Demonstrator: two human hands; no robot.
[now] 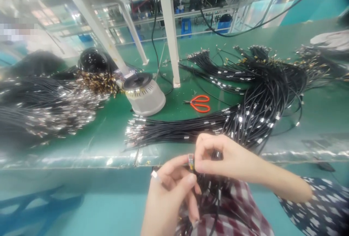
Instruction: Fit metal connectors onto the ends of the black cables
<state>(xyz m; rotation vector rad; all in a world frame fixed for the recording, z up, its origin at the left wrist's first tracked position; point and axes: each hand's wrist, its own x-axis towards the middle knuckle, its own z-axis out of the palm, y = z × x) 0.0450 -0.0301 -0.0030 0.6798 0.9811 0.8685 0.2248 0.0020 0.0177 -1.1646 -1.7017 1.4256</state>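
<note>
From my remote seat I have the right hand (218, 156) closed in a pinch, thumb and forefinger meeting on a small connector (191, 162). The left hand (171, 192) is half curled, its forefinger tip against the connector's other side; I cannot tell whether it grips too. The connector sits between the hands, in front of the worktop's front edge: a stubby, boxy piece, silvery and shiny, with a yellow patch low down, its finer detail blurred. A white band (154, 174) wraps a finger of my left hand. Below, thin black cables lie over a maroon-and-white checked cloth (231, 210). Beyond the hands, a sleek cable bundle (174, 128) runs along the front edge of the glossy green worktop (114, 134), its left end bristling with bright tips and its right end meeting a tangled heap (267, 94). Behind it lie scissors (200, 104) with smooth orange looped handles, and a tapered, pale grey tub-like device (147, 99) topped by a black disc. Toward the left edge spreads a blurred cable pile (49, 105) with silvery and gold ends.
</note>
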